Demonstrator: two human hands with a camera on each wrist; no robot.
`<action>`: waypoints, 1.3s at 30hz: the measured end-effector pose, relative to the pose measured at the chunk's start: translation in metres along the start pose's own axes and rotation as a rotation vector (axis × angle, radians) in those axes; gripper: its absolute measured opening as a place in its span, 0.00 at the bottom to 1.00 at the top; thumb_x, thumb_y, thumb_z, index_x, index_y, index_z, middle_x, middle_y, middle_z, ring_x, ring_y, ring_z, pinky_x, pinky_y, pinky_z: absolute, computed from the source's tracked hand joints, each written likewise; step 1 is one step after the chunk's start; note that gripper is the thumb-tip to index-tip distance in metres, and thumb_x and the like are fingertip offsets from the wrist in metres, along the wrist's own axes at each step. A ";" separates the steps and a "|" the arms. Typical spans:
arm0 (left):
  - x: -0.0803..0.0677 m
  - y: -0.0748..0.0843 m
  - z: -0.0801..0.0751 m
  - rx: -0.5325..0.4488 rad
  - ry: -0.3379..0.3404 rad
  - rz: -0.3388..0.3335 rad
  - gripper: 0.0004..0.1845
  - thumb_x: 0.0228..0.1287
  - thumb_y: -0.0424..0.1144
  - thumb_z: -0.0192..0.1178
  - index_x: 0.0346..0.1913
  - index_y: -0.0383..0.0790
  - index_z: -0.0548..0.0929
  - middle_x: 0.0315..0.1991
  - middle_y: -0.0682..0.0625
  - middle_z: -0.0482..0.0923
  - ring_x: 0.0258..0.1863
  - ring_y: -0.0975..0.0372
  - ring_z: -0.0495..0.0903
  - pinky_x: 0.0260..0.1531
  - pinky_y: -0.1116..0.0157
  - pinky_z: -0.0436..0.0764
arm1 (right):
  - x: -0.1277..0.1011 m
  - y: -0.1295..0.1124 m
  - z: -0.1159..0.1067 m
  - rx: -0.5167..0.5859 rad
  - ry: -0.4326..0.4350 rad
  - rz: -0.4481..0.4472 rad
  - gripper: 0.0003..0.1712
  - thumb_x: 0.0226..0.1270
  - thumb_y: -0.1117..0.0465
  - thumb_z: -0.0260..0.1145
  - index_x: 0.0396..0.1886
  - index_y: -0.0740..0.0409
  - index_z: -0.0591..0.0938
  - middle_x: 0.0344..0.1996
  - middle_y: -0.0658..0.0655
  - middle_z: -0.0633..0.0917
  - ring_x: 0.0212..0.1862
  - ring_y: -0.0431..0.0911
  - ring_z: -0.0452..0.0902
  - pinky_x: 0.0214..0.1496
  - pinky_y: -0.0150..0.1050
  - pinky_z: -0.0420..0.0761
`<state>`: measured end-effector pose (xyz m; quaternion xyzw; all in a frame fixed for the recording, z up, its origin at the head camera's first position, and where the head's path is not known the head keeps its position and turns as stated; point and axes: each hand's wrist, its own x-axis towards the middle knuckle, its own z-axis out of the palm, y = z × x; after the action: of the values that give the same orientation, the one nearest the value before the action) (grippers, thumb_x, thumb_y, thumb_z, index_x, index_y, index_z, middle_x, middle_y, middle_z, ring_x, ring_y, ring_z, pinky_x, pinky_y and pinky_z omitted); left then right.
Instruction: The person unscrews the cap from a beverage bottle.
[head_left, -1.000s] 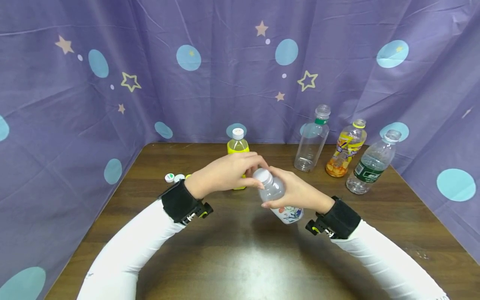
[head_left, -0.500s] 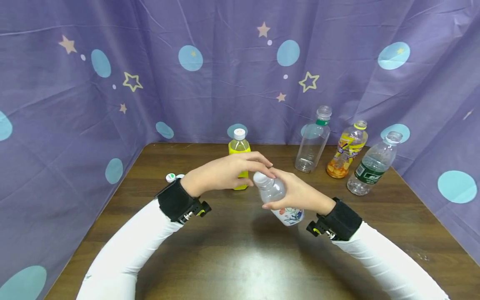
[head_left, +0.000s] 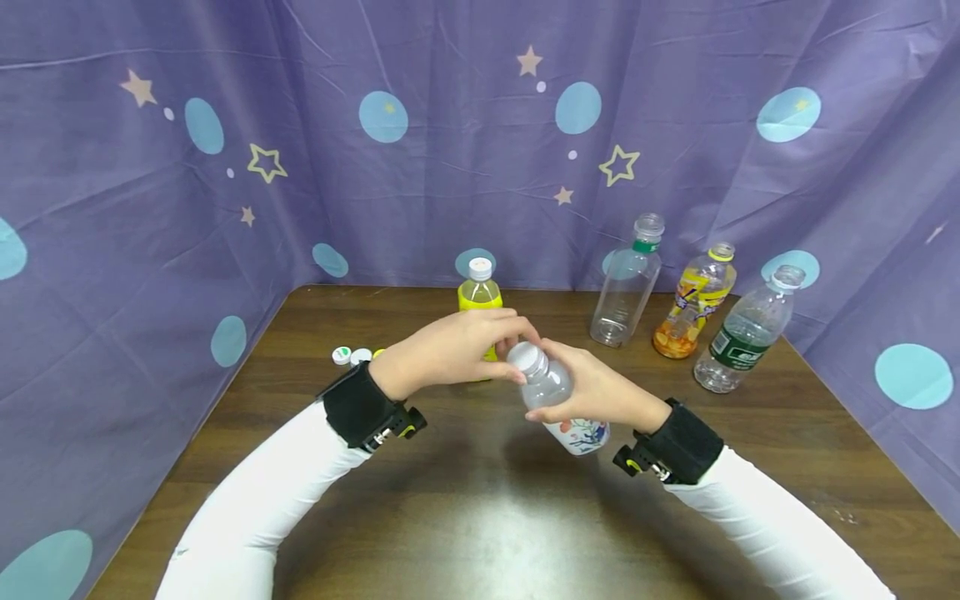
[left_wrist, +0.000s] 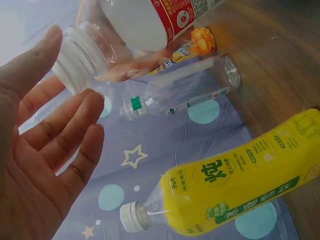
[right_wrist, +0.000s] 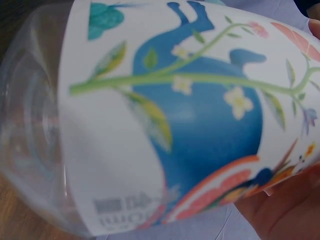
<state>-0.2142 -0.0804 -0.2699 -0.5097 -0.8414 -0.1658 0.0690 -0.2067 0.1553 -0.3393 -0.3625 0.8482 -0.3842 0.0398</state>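
Observation:
A clear plastic bottle (head_left: pixel 581 435) with a white label of flowers and a blue animal is held tilted above the table, its neck toward the left. My right hand (head_left: pixel 600 385) grips it around its upper body. With thumb and fingers, my left hand (head_left: pixel 461 350) pinches the pale cap (head_left: pixel 527 358) at its top. In the left wrist view the thumb lies on one side of the ribbed, see-through cap (left_wrist: pixel 80 59) and the fingertips on the other. The printed label (right_wrist: pixel 200 110) and clear base fill the right wrist view.
A yellow-labelled bottle (head_left: pixel 480 292) with a white cap stands behind my left hand. Farther right stand a clear bottle (head_left: pixel 624 287), an orange-and-yellow-labelled bottle (head_left: pixel 693 300) and a green-labelled bottle (head_left: pixel 742 337), all uncapped. Loose caps (head_left: pixel 360 357) lie left on the wooden table (head_left: pixel 450 517).
Half a second ago my left fingers were spread off the cap; now they have closed around it again. The right hand and the bottle have hardly moved.

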 end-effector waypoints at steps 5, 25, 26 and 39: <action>0.000 -0.001 -0.003 -0.029 -0.027 -0.034 0.36 0.51 0.52 0.72 0.64 0.48 0.72 0.42 0.58 0.77 0.41 0.69 0.76 0.44 0.71 0.78 | 0.001 -0.001 0.000 -0.030 0.023 -0.043 0.39 0.47 0.50 0.79 0.58 0.52 0.71 0.43 0.51 0.81 0.37 0.41 0.80 0.36 0.36 0.83; 0.000 -0.001 -0.004 -0.009 0.027 0.159 0.19 0.56 0.39 0.71 0.51 0.44 0.82 0.43 0.53 0.75 0.42 0.65 0.76 0.46 0.74 0.76 | 0.000 -0.004 -0.002 -0.003 -0.005 0.000 0.42 0.47 0.50 0.79 0.61 0.49 0.70 0.44 0.50 0.82 0.38 0.42 0.80 0.37 0.37 0.83; 0.001 0.000 -0.003 0.003 0.034 0.142 0.19 0.56 0.42 0.71 0.51 0.44 0.82 0.41 0.53 0.75 0.40 0.65 0.77 0.44 0.74 0.76 | 0.000 -0.004 -0.002 -0.002 -0.003 -0.004 0.43 0.47 0.50 0.79 0.62 0.49 0.69 0.44 0.50 0.82 0.37 0.42 0.81 0.36 0.37 0.83; 0.001 0.000 -0.003 -0.033 -0.004 0.034 0.32 0.56 0.54 0.68 0.62 0.47 0.75 0.47 0.57 0.75 0.41 0.69 0.75 0.44 0.73 0.77 | 0.001 -0.005 -0.003 -0.025 0.015 -0.047 0.40 0.48 0.50 0.79 0.60 0.52 0.70 0.44 0.51 0.82 0.38 0.42 0.80 0.38 0.36 0.83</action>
<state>-0.2145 -0.0810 -0.2665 -0.5253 -0.8299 -0.1774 0.0617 -0.2059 0.1545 -0.3338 -0.3801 0.8443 -0.3772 0.0200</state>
